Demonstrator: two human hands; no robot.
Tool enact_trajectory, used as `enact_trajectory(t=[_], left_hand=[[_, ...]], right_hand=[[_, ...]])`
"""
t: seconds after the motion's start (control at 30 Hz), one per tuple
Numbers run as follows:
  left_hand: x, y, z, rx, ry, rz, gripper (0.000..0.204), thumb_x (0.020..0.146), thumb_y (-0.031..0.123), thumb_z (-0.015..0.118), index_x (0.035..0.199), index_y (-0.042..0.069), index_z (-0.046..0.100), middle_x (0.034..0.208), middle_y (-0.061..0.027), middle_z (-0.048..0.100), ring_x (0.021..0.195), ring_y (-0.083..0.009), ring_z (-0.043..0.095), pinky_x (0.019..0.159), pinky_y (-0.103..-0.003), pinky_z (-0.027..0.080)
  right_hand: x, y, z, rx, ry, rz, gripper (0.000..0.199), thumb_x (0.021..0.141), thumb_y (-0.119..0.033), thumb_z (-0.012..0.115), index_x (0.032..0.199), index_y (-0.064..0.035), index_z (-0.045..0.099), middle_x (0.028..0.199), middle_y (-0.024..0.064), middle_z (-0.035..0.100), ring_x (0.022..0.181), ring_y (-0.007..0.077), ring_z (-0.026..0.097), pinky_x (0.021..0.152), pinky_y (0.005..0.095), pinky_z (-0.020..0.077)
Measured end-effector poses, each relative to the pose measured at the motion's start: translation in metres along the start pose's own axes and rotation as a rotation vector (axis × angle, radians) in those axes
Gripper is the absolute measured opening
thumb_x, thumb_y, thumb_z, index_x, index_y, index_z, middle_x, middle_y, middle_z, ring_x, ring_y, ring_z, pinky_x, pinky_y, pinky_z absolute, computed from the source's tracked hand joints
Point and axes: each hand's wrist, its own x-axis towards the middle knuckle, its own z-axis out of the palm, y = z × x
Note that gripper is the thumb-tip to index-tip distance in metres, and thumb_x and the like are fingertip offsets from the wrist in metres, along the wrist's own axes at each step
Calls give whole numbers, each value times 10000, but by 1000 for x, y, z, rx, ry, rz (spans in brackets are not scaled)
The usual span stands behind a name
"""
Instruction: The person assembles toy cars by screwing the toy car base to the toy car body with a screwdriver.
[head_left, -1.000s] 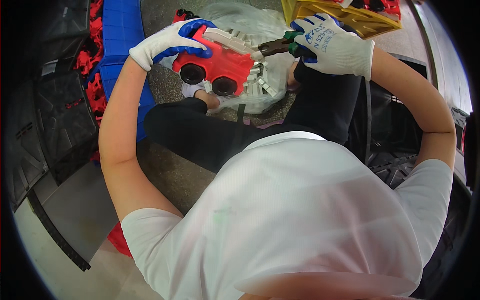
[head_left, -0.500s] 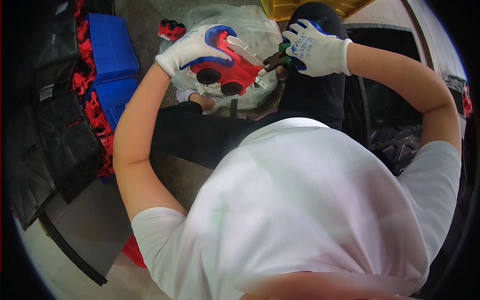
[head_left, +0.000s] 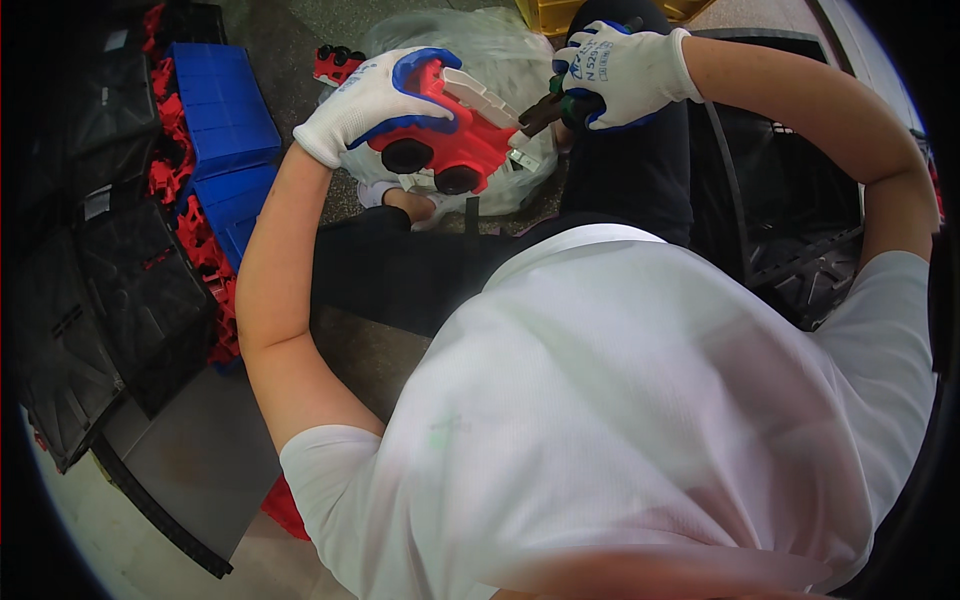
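Observation:
My left hand (head_left: 372,100), in a white glove with a blue palm, is closed around a red toy truck (head_left: 478,145). The toy lies tipped, with black wheels toward me and a white strip along its far side. My right hand (head_left: 632,78), gloved alike, grips pliers (head_left: 543,114) with dark jaws and green handles. The jaw tips meet the toy's right end, by the end of the white strip. What lies between the tips is too small to make out.
A clear plastic bag (head_left: 500,40) with white parts lies below my hands. Another red toy with black wheels (head_left: 338,66) is beyond my left hand. Blue bins (head_left: 225,110) and black crates (head_left: 150,270) with red parts stand left. A yellow crate (head_left: 555,15) is at the far edge.
My right fingers have curled tighter round the plier handles, and the jaws have tilted and come closer together at the toy's end. The toy and my left hand have shifted slightly left.

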Motion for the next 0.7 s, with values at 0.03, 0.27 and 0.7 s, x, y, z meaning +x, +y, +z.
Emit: enact_trajectory(t=[0.03, 0.27, 0.7], left_hand=[[0, 0, 0, 1, -1, 7, 577, 636, 198, 785, 1164, 62, 596, 1091, -69, 617, 989, -164, 586, 899, -291, 463], [-7, -10, 1, 176, 162, 17, 731, 580, 401, 805, 1183, 54, 580, 1169, -148, 582, 1064, -278, 579, 924, -350, 459], [-13, -12, 36, 325, 228, 149, 570, 612, 356, 779, 1089, 96, 606, 1057, -141, 574, 1021, -320, 551, 886, -385, 448]], right_hand=[[-2, 5, 14, -35, 210, -55, 489, 858, -446, 535, 1247, -150, 551, 1290, 85, 453, 1219, 254, 405, 1032, 409, 297], [9, -8, 35, -158, 411, 22, 422, 835, -325, 556, 1201, -117, 574, 1175, 91, 516, 1118, 256, 498, 974, 433, 356], [18, -27, 30, -308, 353, -8, 359, 841, -393, 583, 1120, -173, 633, 1257, 82, 459, 1206, 255, 399, 1044, 437, 265]])
